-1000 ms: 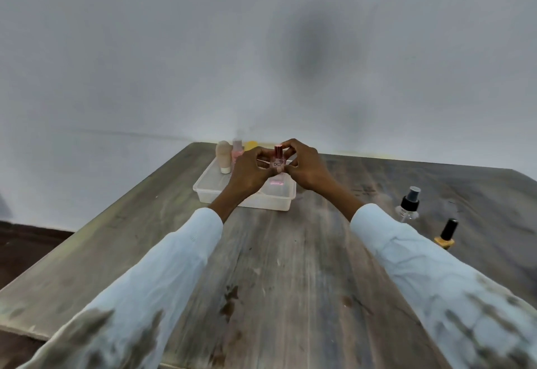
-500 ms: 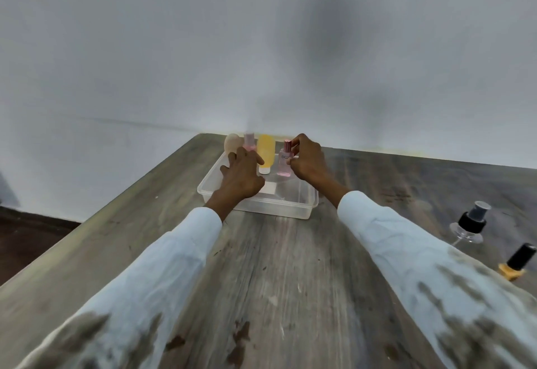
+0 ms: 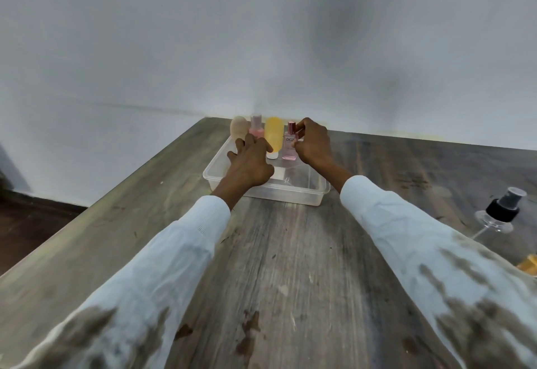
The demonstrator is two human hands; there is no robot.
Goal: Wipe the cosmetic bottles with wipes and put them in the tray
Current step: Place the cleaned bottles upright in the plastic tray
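Note:
A clear plastic tray [image 3: 290,192] stands at the table's far end. Along its back wall stand a beige bottle [image 3: 238,130], a pink bottle [image 3: 256,127], a yellow bottle [image 3: 273,137] and a small pink perfume bottle [image 3: 290,143] with a rose cap. My right hand [image 3: 312,143] pinches the perfume bottle at its cap and side, and the bottle stands upright on the tray floor. My left hand [image 3: 250,162] hovers over the tray's left half with fingers spread, holding nothing. A white wipe [image 3: 279,172] lies in the tray, partly hidden under that hand.
A clear spray bottle [image 3: 501,213] with a black pump stands on the wooden table [image 3: 276,252] at the right. A yellow bottle [image 3: 527,264] peeks out beside my right sleeve. The table's left edge drops to a dark floor; a white wall is behind.
The perfume bottle went from being held between both hands above the tray to standing in the back row. My left hand let go and spread over the tray.

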